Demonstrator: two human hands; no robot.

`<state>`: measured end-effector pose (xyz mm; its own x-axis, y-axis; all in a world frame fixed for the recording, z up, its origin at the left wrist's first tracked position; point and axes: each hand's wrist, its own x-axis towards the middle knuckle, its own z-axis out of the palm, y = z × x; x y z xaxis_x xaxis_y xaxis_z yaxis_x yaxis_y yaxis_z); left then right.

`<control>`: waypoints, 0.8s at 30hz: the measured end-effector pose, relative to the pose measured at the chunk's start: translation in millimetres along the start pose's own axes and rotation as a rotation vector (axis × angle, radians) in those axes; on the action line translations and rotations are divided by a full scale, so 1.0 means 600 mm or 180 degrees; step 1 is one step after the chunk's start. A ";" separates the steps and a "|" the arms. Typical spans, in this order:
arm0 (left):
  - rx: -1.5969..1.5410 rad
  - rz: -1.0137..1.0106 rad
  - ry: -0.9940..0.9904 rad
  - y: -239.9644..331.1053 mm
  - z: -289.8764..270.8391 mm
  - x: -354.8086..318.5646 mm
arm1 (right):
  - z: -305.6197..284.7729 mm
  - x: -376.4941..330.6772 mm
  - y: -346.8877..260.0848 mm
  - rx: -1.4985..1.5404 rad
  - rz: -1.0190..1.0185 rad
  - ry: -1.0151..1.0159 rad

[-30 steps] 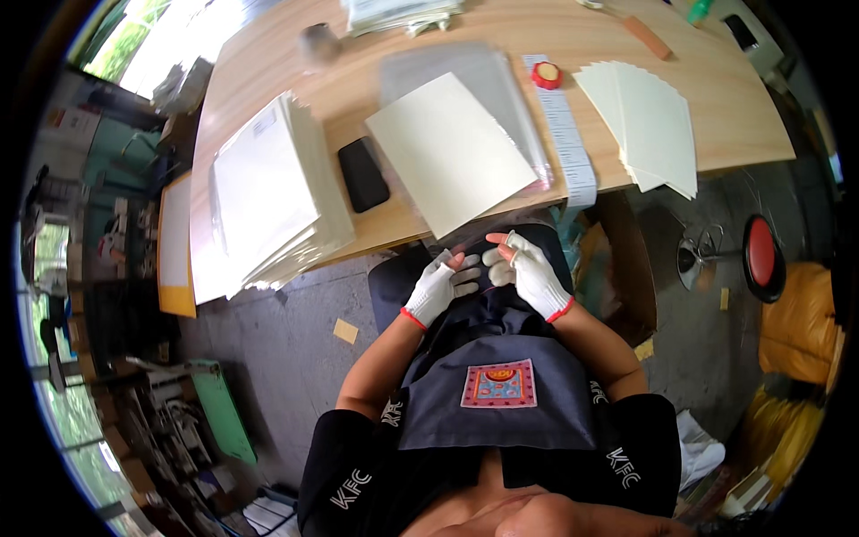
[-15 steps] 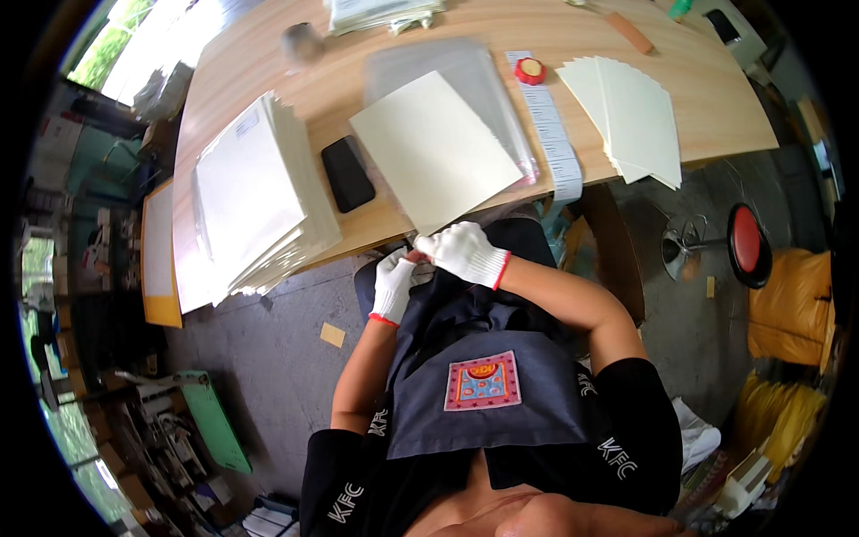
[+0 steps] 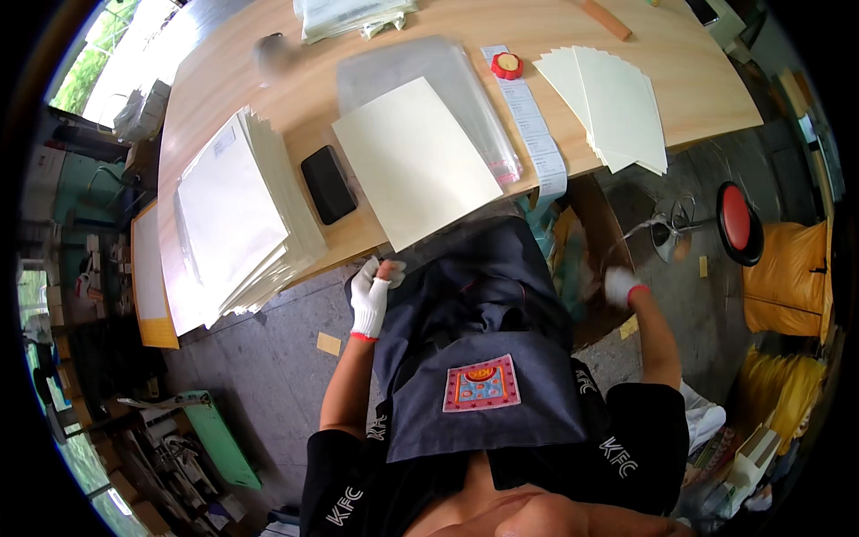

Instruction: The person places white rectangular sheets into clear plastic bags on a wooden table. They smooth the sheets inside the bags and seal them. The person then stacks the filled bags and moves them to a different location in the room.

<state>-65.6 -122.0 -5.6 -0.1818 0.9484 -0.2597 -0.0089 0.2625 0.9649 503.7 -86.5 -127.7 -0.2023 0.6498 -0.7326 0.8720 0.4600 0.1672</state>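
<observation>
We have the left hand [image 3: 371, 297] by the lap, fingers loosely bent, bare skin showing at a tip; can't tell if they pinch anything. Right hand [image 3: 621, 288] is out beside the cardboard box [image 3: 612, 219], too blurred for us to read its fingers. Risk there: glove catches the rim or drags up the bluish clear plastic [image 3: 544, 231] at the box. Deeper contents unclear to us.

Cream sheet [image 3: 416, 161] lies partly on the clear bags [image 3: 394, 61], low corner at the table [image 3: 702, 94] edge near the left hand. A knee bump could crease that corner; slick plastic underneath could let it slide. Bags look flat; sheet is on top, not inside.

Label strip [image 3: 541, 148] hangs over the edge, so a passing right sleeve could pull it. Red round object [image 3: 507, 66] on its farther part may pin it.

Phone [image 3: 328, 184] sits between sheet and left stack [image 3: 231, 201]: sheets in clear sleeves, unevenly piled, could slump if nudged. Fanned sheets [image 3: 625, 107] at right look unsleeved. Farthest: another stack [image 3: 353, 13], contents unclear.
</observation>
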 end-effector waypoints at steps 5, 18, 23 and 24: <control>0.2890 0.2277 0.1223 -0.024 -0.007 -0.010 | -0.301 -0.060 -0.172 0.1519 0.0052 0.1620; 0.1213 0.1294 0.1487 -0.031 0.025 0.014 | -0.502 0.062 -0.294 0.1179 -0.1235 0.4077; -0.1270 0.0554 0.1874 -0.055 0.063 0.026 | -0.500 0.077 -0.320 0.1177 -0.0551 0.4279; -0.1774 0.0443 0.1851 -0.055 0.069 0.025 | -0.495 0.083 -0.318 0.1250 -0.0509 0.4475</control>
<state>-27.6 -108.7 -42.8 -0.6971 0.6818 -0.2219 -0.4084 -0.1232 0.9045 194.7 38.0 -0.2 -0.3637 0.7562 0.5440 0.8152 0.5409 -0.2070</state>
